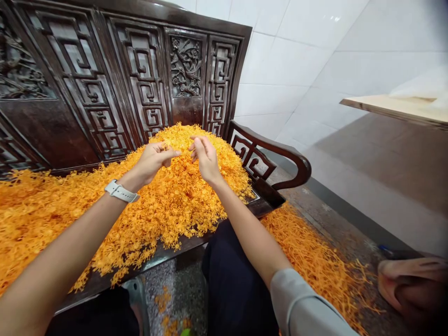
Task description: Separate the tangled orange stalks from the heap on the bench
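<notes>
Small orange branching pieces, plastic-looking, lie in a large heap (182, 196) on a dark carved wooden bench (168, 254). Above the heap's upper part, my left hand (154, 161), with a pale watch strap on its wrist, has its fingers curled in. An orange branching piece (165, 145) appears to be between thumb and fingers, though it blends with the heap behind. A short gap to the right is my right hand (207, 161), its fingers bent loosely and apart, pointing toward the left one. Nothing can be made out in it.
The bench's carved back (140, 74) rises behind the heap, and its curved armrest (297, 168) stands to the right. Longer orange strands (311, 252) are piled on the floor beside it. A wooden board (395, 107) juts out at right. A brownish bag-like object (409, 284) sits lower right.
</notes>
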A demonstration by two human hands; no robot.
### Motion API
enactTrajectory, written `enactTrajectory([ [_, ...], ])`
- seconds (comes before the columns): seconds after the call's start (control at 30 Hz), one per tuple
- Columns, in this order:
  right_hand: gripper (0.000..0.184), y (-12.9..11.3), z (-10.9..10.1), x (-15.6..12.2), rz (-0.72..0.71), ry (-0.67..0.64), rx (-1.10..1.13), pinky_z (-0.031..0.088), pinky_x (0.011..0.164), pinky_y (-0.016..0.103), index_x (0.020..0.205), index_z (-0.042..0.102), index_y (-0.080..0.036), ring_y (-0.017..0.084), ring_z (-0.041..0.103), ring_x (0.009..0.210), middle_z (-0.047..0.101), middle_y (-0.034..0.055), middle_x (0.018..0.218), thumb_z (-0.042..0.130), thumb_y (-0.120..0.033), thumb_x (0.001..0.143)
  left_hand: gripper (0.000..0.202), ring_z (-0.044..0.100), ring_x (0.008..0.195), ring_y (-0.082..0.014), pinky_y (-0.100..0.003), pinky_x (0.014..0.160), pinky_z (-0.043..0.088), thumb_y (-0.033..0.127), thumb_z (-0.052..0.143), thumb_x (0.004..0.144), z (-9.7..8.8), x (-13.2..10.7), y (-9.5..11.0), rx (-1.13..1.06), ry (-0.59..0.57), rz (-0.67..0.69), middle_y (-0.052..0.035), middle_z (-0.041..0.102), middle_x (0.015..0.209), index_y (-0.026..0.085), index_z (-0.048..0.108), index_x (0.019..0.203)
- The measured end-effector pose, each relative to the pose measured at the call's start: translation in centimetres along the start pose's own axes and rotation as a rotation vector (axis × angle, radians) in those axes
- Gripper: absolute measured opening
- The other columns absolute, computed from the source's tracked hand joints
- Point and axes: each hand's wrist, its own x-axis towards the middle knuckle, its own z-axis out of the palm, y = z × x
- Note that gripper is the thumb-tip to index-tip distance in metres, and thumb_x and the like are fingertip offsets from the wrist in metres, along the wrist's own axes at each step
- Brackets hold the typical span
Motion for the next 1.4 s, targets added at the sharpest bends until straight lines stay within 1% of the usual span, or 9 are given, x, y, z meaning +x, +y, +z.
enactTrajectory([
  [0.13, 0.044, -1.2, 1.4, -1.0, -0.067, -0.051, -0.106, 0.036, 0.068, 0.033, 0.085, 0.055, -0.025, 0.015, 0.043, 0.068, 0.050, -0.0025, 0.075, 0.056, -0.065, 0.104, 0.043, 0.034, 0.050, -0.0089, -0.028, 0.050, 0.021, 0.039, 0.097, 0.071, 0.9, -0.1, -0.5, 0.063, -0.049, -0.028, 0.0068, 0.041, 0.059, 0.023, 0.058, 0.079],
  [0.23, 0.053, -0.8, 1.4, -1.1, -0.084, -0.001, -0.194, 0.031, 0.066, 0.034, 0.072, 0.040, -0.024, 0.014, 0.037, 0.065, 0.040, -0.0037, 0.068, 0.057, -0.063, 0.104, 0.041, 0.036, 0.054, -0.0107, -0.028, 0.051, 0.022, 0.041, 0.096, 0.074, 1.1, 0.0, -1.1, 0.151, -0.110, 0.077, 0.0055, 0.044, 0.064, 0.024, 0.061, 0.088],
  [0.33, 0.052, -0.2, 1.0, -0.8, -0.073, 0.004, -0.200, 0.032, 0.066, 0.034, 0.073, 0.041, -0.024, 0.014, 0.040, 0.065, 0.043, -0.0034, 0.068, 0.055, -0.062, 0.106, 0.038, 0.040, 0.058, -0.0119, -0.029, 0.053, 0.027, 0.047, 0.089, 0.082, 1.0, 0.1, -1.6, 0.235, -0.126, 0.161, 0.0027, 0.048, 0.069, 0.022, 0.061, 0.085],
  [0.5, 0.035, 0.0, 0.5, -0.5, -0.063, 0.015, -0.177, 0.035, 0.068, 0.033, 0.093, 0.051, -0.025, 0.014, 0.047, 0.066, 0.051, -0.0037, 0.074, 0.051, -0.057, 0.108, 0.038, 0.038, 0.059, -0.0112, -0.027, 0.054, 0.029, 0.053, 0.074, 0.094, 0.9, -0.3, -0.9, 0.388, -0.205, 0.144, 0.0025, 0.048, 0.068, 0.018, 0.062, 0.086],
  [0.73, 0.041, 0.2, -0.1, -0.4, -0.256, -0.244, -0.380, 0.033, 0.070, 0.033, 0.089, 0.049, -0.024, 0.013, 0.044, 0.068, 0.048, -0.0040, 0.074, 0.055, -0.060, 0.106, 0.035, 0.046, 0.061, -0.0121, -0.027, 0.057, 0.036, 0.045, 0.079, 0.088, 1.5, -0.8, 0.1, 0.403, -0.370, 0.100, 0.0005, 0.054, 0.065, 0.017, 0.065, 0.072],
  [0.97, 0.057, 0.3, 0.6, 0.0, -0.092, -0.128, -0.052, 0.035, 0.066, 0.031, 0.076, 0.042, -0.024, 0.012, 0.039, 0.066, 0.041, -0.0042, 0.070, 0.055, -0.074, 0.100, 0.031, 0.041, 0.057, -0.0103, -0.028, 0.058, 0.032, 0.041, 0.082, 0.084, 1.3, -0.8, -0.7, 0.254, -0.169, 0.052, 0.0010, 0.056, 0.061, 0.017, 0.072, 0.068],
  [1.1, 0.064, 0.5, 1.3, 0.3, 0.059, -0.062, 0.105, 0.032, 0.059, 0.030, 0.075, 0.040, -0.025, 0.012, 0.036, 0.062, 0.035, -0.0053, 0.067, 0.055, -0.084, 0.094, 0.019, 0.054, 0.070, -0.0117, -0.028, 0.068, 0.042, 0.035, 0.085, 0.083, 2.3, -0.8, -1.1, 0.121, -0.041, 0.129, -0.0028, 0.070, 0.079, 0.017, 0.079, 0.082],
  [1.2, 0.067, 0.5, 1.4, 0.4, 0.017, -0.004, 0.108, 0.031, 0.059, 0.029, 0.069, 0.038, -0.024, 0.010, 0.033, 0.062, 0.034, -0.0053, 0.067, 0.061, -0.083, 0.091, 0.018, 0.059, 0.075, -0.0116, -0.026, 0.073, 0.047, 0.028, 0.089, 0.078, 3.4, -0.8, -1.7, -0.033, 0.024, 0.129, -0.0022, 0.071, 0.083, 0.017, 0.077, 0.085],
  [1.4, 0.065, 0.3, 1.0, 0.3, 0.082, -0.012, 0.182, 0.035, 0.054, 0.027, 0.068, 0.043, -0.024, 0.009, 0.043, 0.054, 0.043, -0.0057, 0.060, 0.061, -0.081, 0.093, 0.027, 0.062, 0.069, -0.0105, -0.023, 0.067, 0.049, 0.030, 0.092, 0.078, 4.6, -1.4, -1.6, -0.295, -0.059, -0.015, -0.0014, 0.068, 0.083, 0.016, 0.073, 0.090],
])
